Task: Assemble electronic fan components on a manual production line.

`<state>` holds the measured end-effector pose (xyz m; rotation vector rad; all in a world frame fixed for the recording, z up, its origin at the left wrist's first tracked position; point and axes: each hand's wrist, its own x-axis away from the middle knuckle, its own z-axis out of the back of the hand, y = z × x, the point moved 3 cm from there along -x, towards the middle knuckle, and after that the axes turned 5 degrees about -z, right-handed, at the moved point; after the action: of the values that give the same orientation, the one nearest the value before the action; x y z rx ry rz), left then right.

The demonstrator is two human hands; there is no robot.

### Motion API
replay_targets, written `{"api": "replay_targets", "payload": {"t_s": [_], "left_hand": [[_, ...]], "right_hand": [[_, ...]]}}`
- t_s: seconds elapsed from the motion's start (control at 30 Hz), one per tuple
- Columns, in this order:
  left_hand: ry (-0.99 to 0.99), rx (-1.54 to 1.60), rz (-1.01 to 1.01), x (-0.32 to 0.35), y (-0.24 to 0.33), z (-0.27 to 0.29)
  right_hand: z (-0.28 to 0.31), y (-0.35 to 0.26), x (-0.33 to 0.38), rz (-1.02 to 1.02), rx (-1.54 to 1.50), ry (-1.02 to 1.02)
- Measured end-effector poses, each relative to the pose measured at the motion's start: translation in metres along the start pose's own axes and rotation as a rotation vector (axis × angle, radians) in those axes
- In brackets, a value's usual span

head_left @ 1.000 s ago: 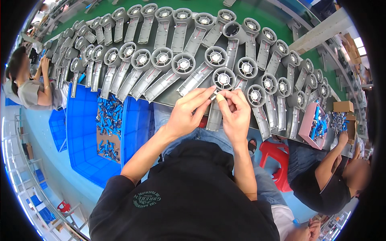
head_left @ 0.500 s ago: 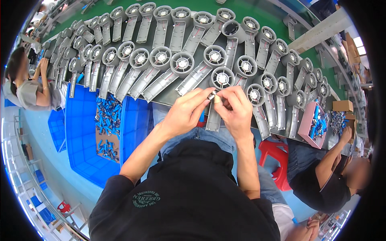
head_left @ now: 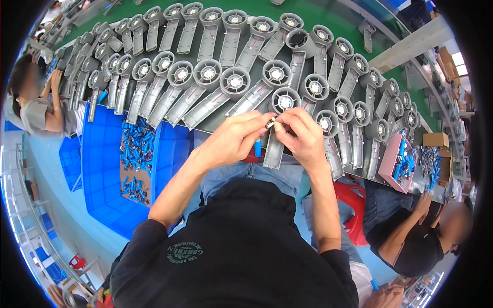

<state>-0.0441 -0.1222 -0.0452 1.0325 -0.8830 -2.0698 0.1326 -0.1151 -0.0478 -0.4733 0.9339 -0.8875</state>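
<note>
My left hand (head_left: 237, 137) is closed, pinching a small dark-and-silver part (head_left: 270, 122) between thumb and fingertips. A blue cylindrical battery (head_left: 258, 148) shows just below those fingers; whether it is joined to the small part is hidden. Beside it my right hand (head_left: 304, 137) is also closed, its thumb and fingertips meeting at the part's right side. What those fingertips grip is too small to make out. Beneath both hands lies a grey handheld fan half-shell (head_left: 273, 153), its round fan head (head_left: 285, 100) beyond my fingertips and its open handle pointing toward me.
Rows of similar grey fan shells (head_left: 207, 74) cover the table. At left stands a blue bin (head_left: 102, 200) beside blue batteries (head_left: 137, 146). A pink box (head_left: 388, 159) of batteries sits at right, near a co-worker (head_left: 411, 238). A red stool (head_left: 354, 220) is on the floor.
Both hands stay together over the same fan shell, with only slight finger shifts. More of the blue battery shows below my left hand. The right co-worker's arm has drawn back toward the table edge.
</note>
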Motion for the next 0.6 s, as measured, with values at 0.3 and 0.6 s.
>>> {"api": "replay_targets", "payload": {"t_s": [0.3, 0.6], "left_hand": [[-0.024, 0.062, 0.026, -0.001, -0.002, 0.000], [0.028, -0.047, 0.041, -0.004, 0.002, -0.002]], "right_hand": [[0.000, -0.002, -0.003, 0.040, 0.041, -0.016], [0.005, -0.015, -0.006, -0.013, 0.231, 0.057]]}}
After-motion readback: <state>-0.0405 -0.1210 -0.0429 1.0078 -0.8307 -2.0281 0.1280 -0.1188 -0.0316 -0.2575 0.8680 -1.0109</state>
